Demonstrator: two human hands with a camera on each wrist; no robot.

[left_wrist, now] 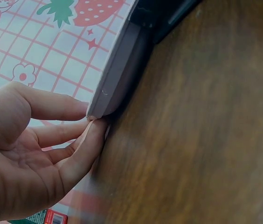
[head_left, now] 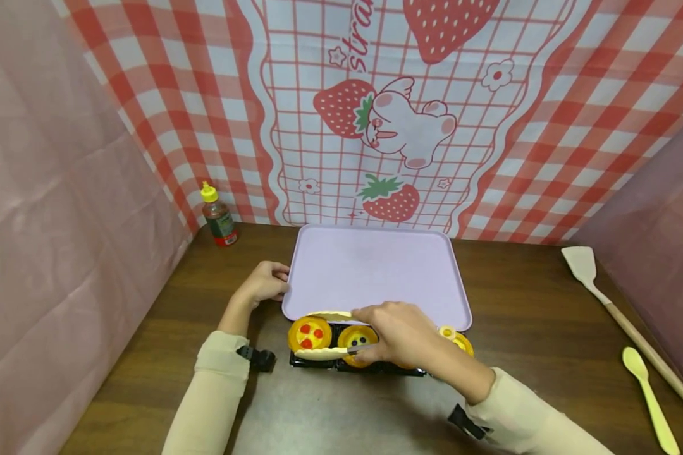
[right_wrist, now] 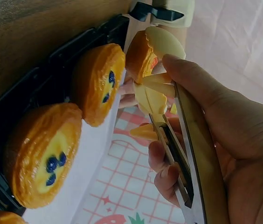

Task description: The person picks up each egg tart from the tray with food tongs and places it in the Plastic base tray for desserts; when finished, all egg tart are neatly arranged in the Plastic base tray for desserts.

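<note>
My right hand (head_left: 395, 332) grips a pair of tongs (head_left: 321, 354) with cream, scalloped ends. Those ends stand on either side of a tart with red pieces on top (head_left: 310, 333), at the left end of a black tray (head_left: 313, 363). In the right wrist view, the tart (right_wrist: 138, 56) sits between the tong ends, beyond two blueberry-topped tarts (right_wrist: 45, 158). On the left, my left hand (head_left: 267, 282) pinches the edge of a lilac tray (head_left: 375, 265) behind the black one; the left wrist view shows thumb and fingers at its rim (left_wrist: 96, 105).
A sauce bottle with a yellow cap (head_left: 219, 218) stands at the back left. To the right lie a spatula with a wooden handle (head_left: 623, 316) and a yellow spoon (head_left: 649, 398). A checked strawberry cloth (head_left: 205, 95) hangs behind the table.
</note>
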